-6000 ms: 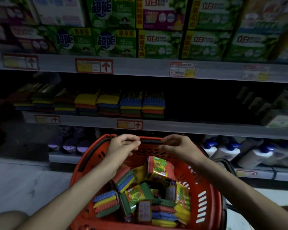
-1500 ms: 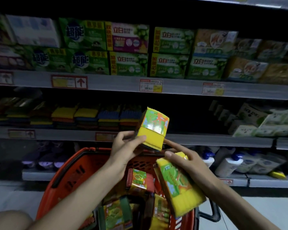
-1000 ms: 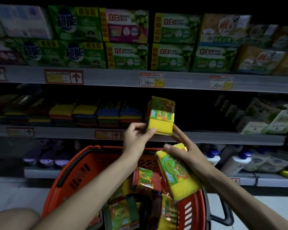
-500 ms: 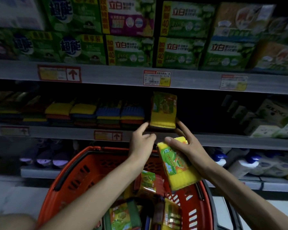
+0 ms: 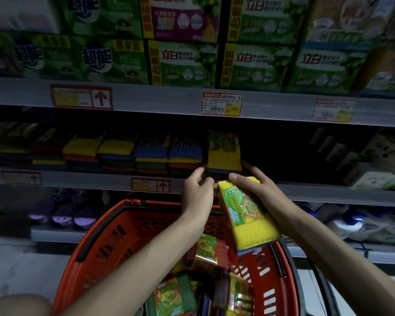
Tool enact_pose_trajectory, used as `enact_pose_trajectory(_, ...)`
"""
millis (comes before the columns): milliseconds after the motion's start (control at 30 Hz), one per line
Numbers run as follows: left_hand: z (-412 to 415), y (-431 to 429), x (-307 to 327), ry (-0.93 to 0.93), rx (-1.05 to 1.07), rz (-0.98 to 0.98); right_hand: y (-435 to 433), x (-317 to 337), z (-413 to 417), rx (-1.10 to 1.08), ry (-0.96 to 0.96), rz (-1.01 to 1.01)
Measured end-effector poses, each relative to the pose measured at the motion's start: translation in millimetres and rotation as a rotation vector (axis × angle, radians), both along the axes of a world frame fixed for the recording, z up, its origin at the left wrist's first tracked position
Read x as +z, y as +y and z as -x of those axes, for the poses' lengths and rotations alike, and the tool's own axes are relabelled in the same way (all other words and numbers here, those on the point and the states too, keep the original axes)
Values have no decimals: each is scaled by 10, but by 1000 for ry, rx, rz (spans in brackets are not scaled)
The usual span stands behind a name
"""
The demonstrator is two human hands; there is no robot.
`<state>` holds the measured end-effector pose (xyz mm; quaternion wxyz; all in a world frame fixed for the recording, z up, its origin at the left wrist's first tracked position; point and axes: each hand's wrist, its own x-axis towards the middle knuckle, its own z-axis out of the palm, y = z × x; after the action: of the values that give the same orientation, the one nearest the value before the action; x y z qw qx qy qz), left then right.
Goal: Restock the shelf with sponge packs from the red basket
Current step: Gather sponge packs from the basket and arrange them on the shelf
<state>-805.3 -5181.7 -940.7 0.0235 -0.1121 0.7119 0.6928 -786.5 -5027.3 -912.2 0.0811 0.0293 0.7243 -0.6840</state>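
The person stands in front of a store shelf [image 5: 78, 181] in dim light, with both arms stretched forward over the red basket [image 5: 94, 245]. A standing sponge pack [image 5: 224, 151] is upright on the middle shelf, with its yellow face toward the camera, just to the right of the row of stacked sponges [image 5: 151, 157] in yellow, blue, green and red. The left hand [image 5: 197, 196] is at the lower left corner of this pack. Its fingers are only lightly bent, one fingertip touches the corner, and the thumb is below the pack, so the hand does not close around it. The right hand [image 5: 260, 197] grips a second sponge pack [image 5: 246, 215], yellow with a green and orange label, with the thumb across the upper end and the other fingers behind it. This pack is tilted and hangs over the far edge of the basket, just under the shelf front. One finger of the right hand reaches up to the lower right corner of the standing pack. Inside the basket lie more sponge packs [image 5: 205, 250] in disorder. On the shelf above stand green detergent boxes [image 5: 183, 63], and a price tag [image 5: 221, 103] is fixed on its edge. On the lowest shelf at the right stand bottles [image 5: 374, 226], which are blurred.
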Motion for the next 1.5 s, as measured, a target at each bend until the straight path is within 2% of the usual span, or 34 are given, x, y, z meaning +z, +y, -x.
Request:
enact_pose_trajectory(567, 44, -49, 124, -21, 42, -35, 46, 18, 22, -13, -78, -104)
enact_pose_trajectory(933, 33, -104, 158, -21, 46, -73, -7, 25, 6, -7, -88, -88)
enact_pose_trajectory(1133, -54, -136, 232, -28, 37, -31, 35, 56, -29, -26, -88, -99)
enact_pose_trajectory(1267, -204, -198, 282, -22, -60, 23, 89, 100, -137, -84, -42, -93)
enact_pose_trajectory(1500, -521, -271, 313, -59, -391, -7, 131, 158, -385, -139, 30, -110)
